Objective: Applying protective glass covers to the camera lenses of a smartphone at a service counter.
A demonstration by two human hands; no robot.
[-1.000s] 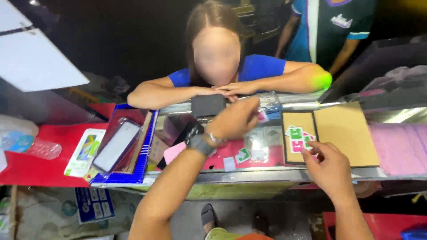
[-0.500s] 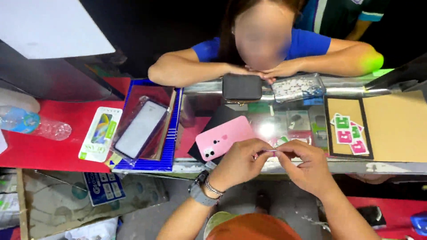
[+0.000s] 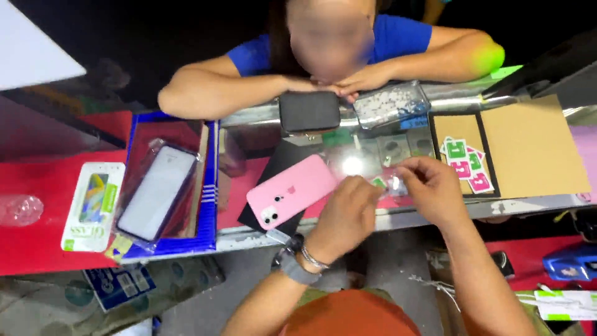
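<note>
A small clear crinkled plastic wrapper (image 3: 393,184) is being pinched between both sets of fingertips, left hand (image 3: 346,214) and right hand (image 3: 432,188) closed on it just above the glass counter (image 3: 373,146), right beside a glossy pink smartphone (image 3: 291,193) being left lying face down.

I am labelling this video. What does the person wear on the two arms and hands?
The left hand and right hand are bare, without gloves. Both forearms are uncovered, so no sleeves show. The left wrist carries a dark grey watch and a thin silver bracelet. The right wrist has nothing on it.
</note>
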